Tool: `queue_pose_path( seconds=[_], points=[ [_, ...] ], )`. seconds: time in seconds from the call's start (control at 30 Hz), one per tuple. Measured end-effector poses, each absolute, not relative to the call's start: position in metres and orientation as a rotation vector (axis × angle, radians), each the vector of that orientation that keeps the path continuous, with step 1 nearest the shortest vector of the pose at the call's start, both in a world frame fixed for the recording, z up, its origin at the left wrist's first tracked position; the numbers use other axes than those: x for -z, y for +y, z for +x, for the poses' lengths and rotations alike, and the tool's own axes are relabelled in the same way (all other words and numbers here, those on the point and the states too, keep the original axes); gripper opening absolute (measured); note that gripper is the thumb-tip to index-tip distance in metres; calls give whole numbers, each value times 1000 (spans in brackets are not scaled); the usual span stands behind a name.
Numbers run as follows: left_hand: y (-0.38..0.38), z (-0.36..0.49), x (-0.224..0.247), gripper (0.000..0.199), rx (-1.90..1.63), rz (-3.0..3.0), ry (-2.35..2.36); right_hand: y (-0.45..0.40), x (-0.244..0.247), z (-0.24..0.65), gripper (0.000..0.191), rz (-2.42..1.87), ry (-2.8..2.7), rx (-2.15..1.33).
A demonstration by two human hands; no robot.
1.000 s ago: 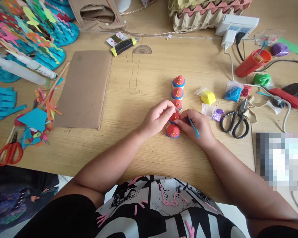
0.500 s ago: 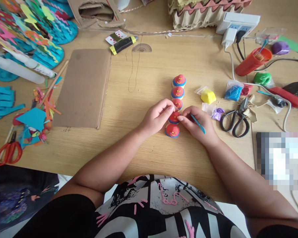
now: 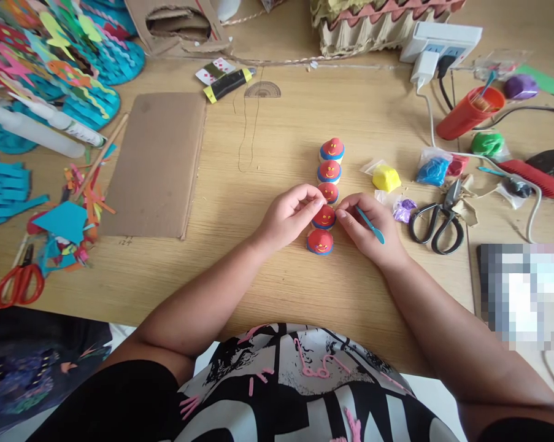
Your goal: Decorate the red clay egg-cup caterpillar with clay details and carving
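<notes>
The row of five red-topped figures (image 3: 330,194) runs near to far on the bench (image 3: 277,276), right of centre, between the hands I'm watching. The right hand (image 3: 373,236) has just drawn back slightly to the right from the fourth figure (image 3: 324,217), counted from the far end, so I see more of its red top and yellow marks; I read that as a touch just released. That hand has a blue tool (image 3: 370,225) lodged across its fingers, its thumb and fingertip close together. The left hand (image 3: 288,215) is pinched by the third figure, its fingertips hiding part of it; whether they grip anything, I can't tell. To the right lie yellow clay (image 3: 386,177) and black-handled scissors (image 3: 436,228). A pixelated patch covers something at the right, and the egg trays (image 3: 373,31) are cut off at the far edge.
</notes>
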State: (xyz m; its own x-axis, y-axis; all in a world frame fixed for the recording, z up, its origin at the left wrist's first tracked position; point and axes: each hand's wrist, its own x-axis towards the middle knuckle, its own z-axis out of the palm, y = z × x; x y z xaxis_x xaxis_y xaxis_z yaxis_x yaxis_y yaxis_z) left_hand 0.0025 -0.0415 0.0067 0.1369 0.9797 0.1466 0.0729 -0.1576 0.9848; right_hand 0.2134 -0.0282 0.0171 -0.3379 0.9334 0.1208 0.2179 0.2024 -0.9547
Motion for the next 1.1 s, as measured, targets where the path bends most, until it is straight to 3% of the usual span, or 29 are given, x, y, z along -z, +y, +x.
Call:
queue_pose_path(
  seconds=[0.47,0.67,1.1],
  points=[
    [-38,-12,-12,25,-1179,1615,1257,-27,-19,214,40,-1049,-1737,-1232],
    [-36,-13,-13,24,-1146,1624,1243,-22,-17,219,46,-974,-1702,-1437],
    [-36,-7,-9,22,-1118,1565,1116,-17,-11,222,42,-1008,-1730,-1407]
  ],
)
